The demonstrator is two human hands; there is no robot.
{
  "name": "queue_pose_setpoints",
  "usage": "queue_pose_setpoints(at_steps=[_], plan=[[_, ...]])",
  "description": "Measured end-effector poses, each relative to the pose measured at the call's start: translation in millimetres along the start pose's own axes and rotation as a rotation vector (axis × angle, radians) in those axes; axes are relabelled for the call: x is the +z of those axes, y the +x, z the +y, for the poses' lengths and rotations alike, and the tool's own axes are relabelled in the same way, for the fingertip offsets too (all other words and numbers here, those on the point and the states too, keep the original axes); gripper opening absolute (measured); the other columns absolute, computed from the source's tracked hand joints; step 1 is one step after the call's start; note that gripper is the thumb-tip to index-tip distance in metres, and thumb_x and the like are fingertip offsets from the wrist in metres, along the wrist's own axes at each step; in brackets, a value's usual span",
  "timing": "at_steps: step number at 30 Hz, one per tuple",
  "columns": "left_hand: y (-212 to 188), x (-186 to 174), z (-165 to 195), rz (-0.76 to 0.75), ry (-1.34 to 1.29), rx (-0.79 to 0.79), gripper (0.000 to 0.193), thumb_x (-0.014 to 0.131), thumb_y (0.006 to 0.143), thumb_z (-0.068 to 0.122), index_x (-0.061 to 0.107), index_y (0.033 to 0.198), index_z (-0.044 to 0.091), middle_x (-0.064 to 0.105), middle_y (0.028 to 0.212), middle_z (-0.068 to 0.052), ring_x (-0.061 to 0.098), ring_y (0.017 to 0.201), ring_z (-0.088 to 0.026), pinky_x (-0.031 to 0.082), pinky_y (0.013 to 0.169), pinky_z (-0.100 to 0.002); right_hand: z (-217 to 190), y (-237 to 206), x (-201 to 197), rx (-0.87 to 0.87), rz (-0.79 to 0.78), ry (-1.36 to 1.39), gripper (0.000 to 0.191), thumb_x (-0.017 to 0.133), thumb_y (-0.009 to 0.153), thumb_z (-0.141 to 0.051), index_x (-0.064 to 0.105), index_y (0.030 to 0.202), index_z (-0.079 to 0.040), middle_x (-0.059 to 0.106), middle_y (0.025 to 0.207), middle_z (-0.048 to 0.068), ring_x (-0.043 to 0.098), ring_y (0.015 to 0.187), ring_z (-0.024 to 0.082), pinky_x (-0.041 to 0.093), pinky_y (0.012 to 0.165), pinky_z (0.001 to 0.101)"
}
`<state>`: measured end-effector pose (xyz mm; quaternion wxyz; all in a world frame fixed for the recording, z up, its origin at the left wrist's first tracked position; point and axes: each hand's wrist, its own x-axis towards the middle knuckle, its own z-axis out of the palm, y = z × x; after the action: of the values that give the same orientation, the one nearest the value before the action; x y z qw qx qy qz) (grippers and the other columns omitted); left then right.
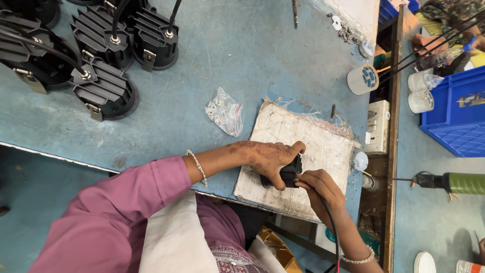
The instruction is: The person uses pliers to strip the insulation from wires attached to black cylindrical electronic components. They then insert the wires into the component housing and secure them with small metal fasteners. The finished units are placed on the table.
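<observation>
The left hand (270,159) clamps a black finned lamp housing (291,172) on a white board (303,136) near the table edge (76,161). The right hand (318,184) pinches its black cable (333,227); bare blue tabletop lies beyond.

Five black finned lamp housings (103,93) clustered at the tabletop's far left corner. One clear bag of screws (225,111), one white work board (298,151). Two tape rolls (422,91) beyond the right edge.

Head camera looks steeply down, close over the blue workbench (242,65).
</observation>
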<state>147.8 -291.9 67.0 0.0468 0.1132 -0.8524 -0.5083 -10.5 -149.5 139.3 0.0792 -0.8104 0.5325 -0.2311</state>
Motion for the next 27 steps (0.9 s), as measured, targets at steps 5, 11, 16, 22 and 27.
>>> queue_pose_setpoints(at_steps=[5,11,16,22,27], plan=[[0,17,5,0.141,0.141,0.037,0.117,0.087,0.059,0.035,0.02,0.146,-0.006,0.063,0.106,-0.027,0.062,0.103,-0.041,0.053,0.091,-0.045,-4,-23,12,0.453,0.063,0.135,0.017,0.071,0.09,0.001,0.069,0.106,0.001,0.069,0.09,0.009,0.064,0.08,0.014,0.052,0.069,0.0267],[-5,51,27,0.246,0.394,0.022,0.129,0.089,0.059,0.042,0.015,0.153,-0.008,0.057,0.119,-0.028,0.055,0.113,-0.041,0.049,0.093,-0.051,-3,-54,17,0.9,0.044,0.476,0.014,0.068,0.097,-0.009,0.065,0.107,0.001,0.064,0.079,0.005,0.054,0.066,0.01,0.044,0.058,0.0247],[0,45,21,0.174,0.382,0.039,0.132,0.091,0.06,0.044,0.013,0.152,-0.009,0.057,0.118,-0.03,0.055,0.111,-0.041,0.049,0.094,-0.049,3,-58,9,0.844,-0.035,0.443,0.02,0.073,0.09,-0.007,0.068,0.108,0.0,0.07,0.084,0.005,0.061,0.069,0.011,0.05,0.063,0.0238],[7,21,5,0.079,0.108,0.033,0.109,0.088,0.057,0.03,0.026,0.142,0.003,0.067,0.105,-0.023,0.063,0.107,-0.039,0.054,0.091,-0.044,9,-38,-4,0.378,-0.001,0.182,0.022,0.075,0.086,-0.001,0.067,0.106,-0.001,0.072,0.101,0.007,0.072,0.086,0.013,0.061,0.076,0.028],[14,13,4,0.03,0.066,0.129,0.104,0.088,0.056,0.031,0.028,0.137,0.004,0.068,0.099,-0.021,0.068,0.1,-0.039,0.056,0.087,-0.044,14,-15,-23,-0.064,-0.141,-0.049,0.028,0.073,0.081,0.005,0.07,0.109,-0.002,0.069,0.106,0.011,0.07,0.09,0.024,0.057,0.073,0.0348]])
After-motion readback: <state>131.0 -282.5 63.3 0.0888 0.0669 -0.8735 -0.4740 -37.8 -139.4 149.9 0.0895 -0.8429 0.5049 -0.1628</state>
